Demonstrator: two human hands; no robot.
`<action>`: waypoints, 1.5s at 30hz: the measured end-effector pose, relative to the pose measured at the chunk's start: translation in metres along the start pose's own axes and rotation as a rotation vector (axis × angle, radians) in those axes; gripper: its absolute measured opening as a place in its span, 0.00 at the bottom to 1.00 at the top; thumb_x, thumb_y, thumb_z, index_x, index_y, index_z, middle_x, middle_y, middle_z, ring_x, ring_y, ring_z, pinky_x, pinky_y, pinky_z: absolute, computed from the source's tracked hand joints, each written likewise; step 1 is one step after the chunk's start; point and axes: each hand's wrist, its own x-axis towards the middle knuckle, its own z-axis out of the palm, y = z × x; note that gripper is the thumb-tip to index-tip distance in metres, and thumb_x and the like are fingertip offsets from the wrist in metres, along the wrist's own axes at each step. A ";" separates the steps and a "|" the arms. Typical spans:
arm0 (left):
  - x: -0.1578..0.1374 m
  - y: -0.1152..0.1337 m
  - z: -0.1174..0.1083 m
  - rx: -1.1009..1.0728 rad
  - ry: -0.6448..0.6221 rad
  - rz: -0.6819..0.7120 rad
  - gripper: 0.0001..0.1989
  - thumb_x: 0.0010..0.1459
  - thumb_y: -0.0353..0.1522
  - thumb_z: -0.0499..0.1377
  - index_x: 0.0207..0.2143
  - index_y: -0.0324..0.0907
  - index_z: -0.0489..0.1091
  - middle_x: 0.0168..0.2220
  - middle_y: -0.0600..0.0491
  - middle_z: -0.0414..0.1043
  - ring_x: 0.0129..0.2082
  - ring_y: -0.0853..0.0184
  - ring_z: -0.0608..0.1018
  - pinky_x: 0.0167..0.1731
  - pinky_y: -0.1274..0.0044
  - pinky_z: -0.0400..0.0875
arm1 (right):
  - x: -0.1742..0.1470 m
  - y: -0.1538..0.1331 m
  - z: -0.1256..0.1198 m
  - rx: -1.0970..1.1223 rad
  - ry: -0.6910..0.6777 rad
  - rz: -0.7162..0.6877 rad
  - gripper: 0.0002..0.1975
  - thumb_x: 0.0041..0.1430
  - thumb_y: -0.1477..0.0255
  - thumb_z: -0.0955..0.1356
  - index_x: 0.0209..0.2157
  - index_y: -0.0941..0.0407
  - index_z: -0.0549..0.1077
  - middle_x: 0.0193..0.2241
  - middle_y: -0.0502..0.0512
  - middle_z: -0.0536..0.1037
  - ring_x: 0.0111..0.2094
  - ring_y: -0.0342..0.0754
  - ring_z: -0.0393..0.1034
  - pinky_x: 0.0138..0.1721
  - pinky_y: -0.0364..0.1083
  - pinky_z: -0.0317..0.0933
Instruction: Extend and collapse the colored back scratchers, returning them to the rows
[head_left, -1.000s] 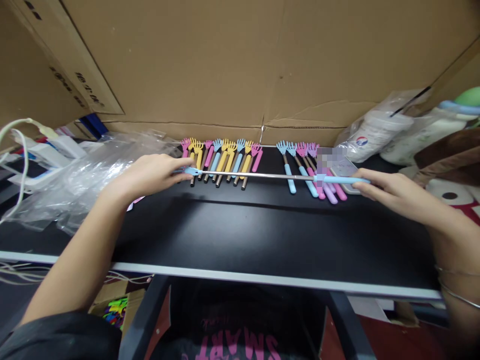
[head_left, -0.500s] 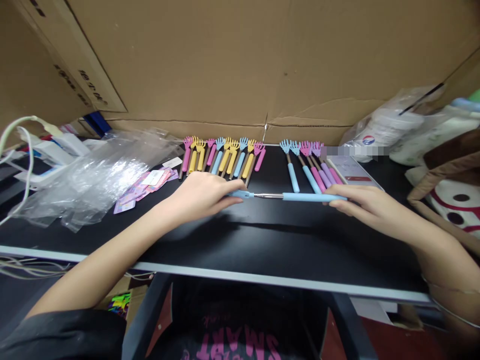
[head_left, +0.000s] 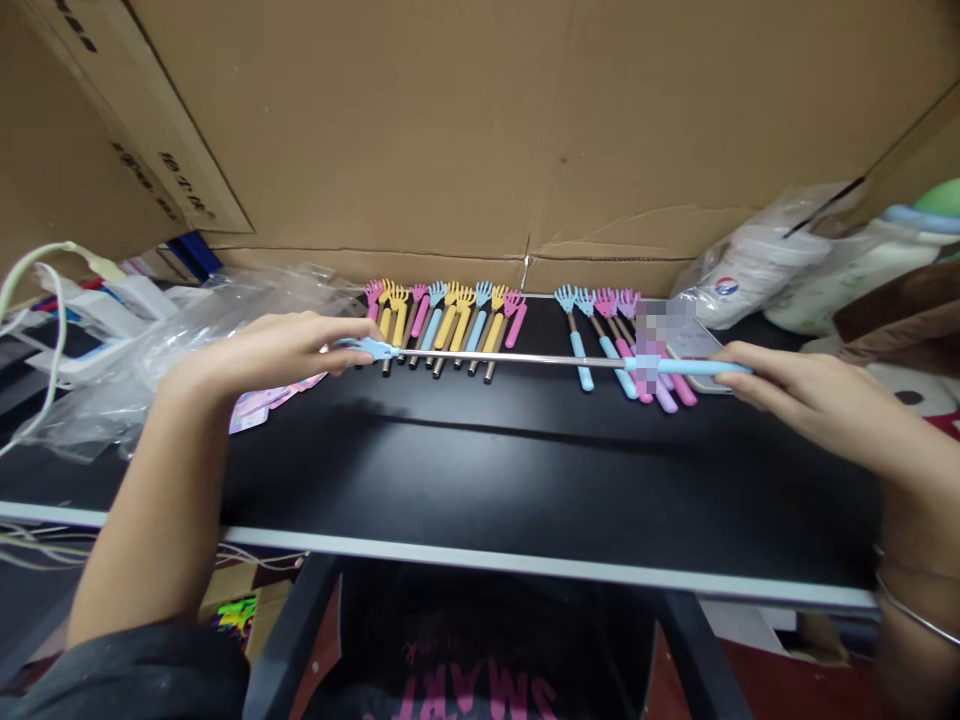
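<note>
A light blue telescopic back scratcher (head_left: 517, 358) is stretched out level above the black table, its metal rod fully in sight. My left hand (head_left: 285, 350) pinches the blue claw head at one end. At the other end, my right hand (head_left: 795, 390) grips the tip of the blue handle. Behind the rod on the left lies a row of back scratchers (head_left: 446, 325) in pink, yellow and blue, some with their handles apart from the metal rods. A second group of back scratchers (head_left: 577, 355), in blue, pink and purple, lies on the right, partly behind the held handle.
Clear plastic bags (head_left: 97, 380) and printed cards (head_left: 259, 405) lie on the left, near a white cable. A bagged cup (head_left: 757, 270), a bottle and a phone (head_left: 697, 350) are at the right. A cardboard wall (head_left: 450, 130) stands behind the table (head_left: 480, 480).
My hands have moved apart, the left one leftward and the right one rightward. The blue back scratcher's metal rod has been drawn out from short to long.
</note>
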 end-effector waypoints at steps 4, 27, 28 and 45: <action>0.003 0.006 0.004 0.029 0.013 0.002 0.24 0.62 0.52 0.48 0.50 0.50 0.70 0.27 0.52 0.75 0.27 0.62 0.76 0.27 0.77 0.62 | -0.001 -0.002 0.005 -0.008 -0.007 0.033 0.29 0.59 0.42 0.53 0.36 0.50 0.69 0.24 0.54 0.73 0.24 0.52 0.66 0.29 0.48 0.56; 0.005 0.015 0.009 0.083 0.048 -0.039 0.26 0.62 0.51 0.47 0.53 0.47 0.69 0.31 0.48 0.76 0.29 0.59 0.76 0.27 0.76 0.61 | 0.002 -0.005 0.021 0.066 -0.008 -0.112 0.22 0.65 0.51 0.56 0.36 0.53 0.70 0.32 0.56 0.74 0.32 0.51 0.68 0.36 0.47 0.58; 0.006 0.016 0.010 0.093 0.041 -0.033 0.25 0.62 0.50 0.47 0.53 0.47 0.69 0.31 0.48 0.76 0.30 0.58 0.76 0.27 0.77 0.61 | 0.003 -0.004 0.022 0.072 -0.013 -0.120 0.22 0.65 0.51 0.56 0.37 0.53 0.70 0.33 0.57 0.74 0.33 0.52 0.68 0.37 0.48 0.58; 0.015 0.094 0.033 -0.077 -0.110 0.325 0.12 0.67 0.39 0.52 0.46 0.46 0.70 0.25 0.59 0.75 0.28 0.68 0.76 0.29 0.80 0.58 | 0.007 -0.052 0.042 0.263 -0.055 -0.378 0.18 0.66 0.56 0.59 0.33 0.54 0.69 0.26 0.52 0.74 0.26 0.46 0.68 0.31 0.44 0.58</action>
